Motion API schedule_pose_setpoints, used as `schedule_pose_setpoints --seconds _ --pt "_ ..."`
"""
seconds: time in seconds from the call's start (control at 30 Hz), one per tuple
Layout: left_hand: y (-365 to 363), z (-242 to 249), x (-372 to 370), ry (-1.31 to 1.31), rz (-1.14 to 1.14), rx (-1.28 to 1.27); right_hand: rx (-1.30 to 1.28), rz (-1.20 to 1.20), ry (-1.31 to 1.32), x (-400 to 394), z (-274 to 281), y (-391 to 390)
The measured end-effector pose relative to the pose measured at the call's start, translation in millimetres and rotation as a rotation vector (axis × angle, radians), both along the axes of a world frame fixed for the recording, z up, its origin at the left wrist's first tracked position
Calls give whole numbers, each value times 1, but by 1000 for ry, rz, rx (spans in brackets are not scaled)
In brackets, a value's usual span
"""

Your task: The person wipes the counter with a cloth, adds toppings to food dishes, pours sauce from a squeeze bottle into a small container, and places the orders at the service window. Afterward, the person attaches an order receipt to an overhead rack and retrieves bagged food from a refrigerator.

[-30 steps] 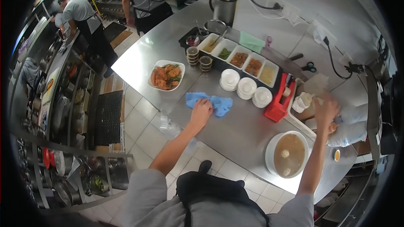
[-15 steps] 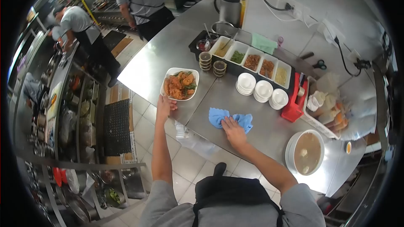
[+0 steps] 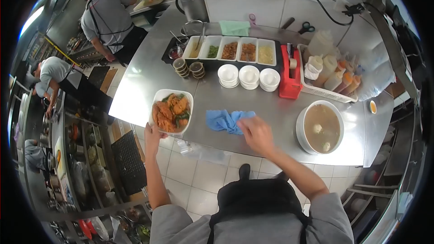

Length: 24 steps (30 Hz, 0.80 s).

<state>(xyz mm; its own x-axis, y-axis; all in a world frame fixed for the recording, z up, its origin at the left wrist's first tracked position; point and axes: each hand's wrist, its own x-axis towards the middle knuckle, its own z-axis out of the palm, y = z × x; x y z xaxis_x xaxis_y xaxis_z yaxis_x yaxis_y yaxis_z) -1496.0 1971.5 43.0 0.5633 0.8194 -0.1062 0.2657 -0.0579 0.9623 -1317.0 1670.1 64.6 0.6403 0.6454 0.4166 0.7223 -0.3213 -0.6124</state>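
Observation:
My left hand [image 3: 154, 134] grips the lower left edge of a square white bowl [image 3: 172, 112] filled with orange fried pieces and green leaves. Beside the right end of a crumpled blue cloth [image 3: 226, 121], my right hand [image 3: 257, 134] is raised slightly with its fingers curled. Its fingertips are blurred, and I cannot make out whether they touch the cloth. Stacked small white dishes [image 3: 249, 76] stand beyond the cloth. To the right is a large white bowl [image 3: 300, 129] of brownish broth with pale lumps.
Food trays [image 3: 229, 50], lidded small cups [image 3: 181, 67], a red tape dispenser [image 3: 290, 74] and a white basket of bottles [image 3: 329, 94] line the back of the steel table [image 3: 203, 95]. Co-workers [image 3: 108, 22] stand at the left. A small orange-filled cup [image 3: 373, 106] sits at the far right.
The view has turned to the right. My right hand has come off the middle of the blue cloth to its right end. My left hand still holds the bowl.

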Motion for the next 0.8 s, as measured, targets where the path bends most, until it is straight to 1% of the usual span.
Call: schedule_pose_setpoints --seconds 0.03,0.1,0.17,0.23,0.27,0.37,0.57,0.67,0.77,0.8 --pt "-13 14 -2 21 -53 -24 4 -30 77 11 24 14" --pt "-40 35 -4 61 -155 -70 -60 -2 141 33 45 41" --pt "-68 53 -1 76 -241 -80 -135 86 168 50 54 64" --pt "-86 54 4 88 -329 -112 -228 162 167 57 60 69" --pt "-94 57 7 104 -374 -97 -276 206 165 58 62 69" --pt "-117 70 17 128 -470 -100 -242 271 36 63 55 57" --pt "-123 71 30 146 -500 -108 -275 310 -62 74 46 47" --pt "-118 64 29 115 -522 -112 -306 459 36 83 52 43" --pt "-114 64 23 127 -495 -135 -118 409 799 95 56 25" --pt "-112 64 20 108 -470 -133 -154 369 630 94 43 24"
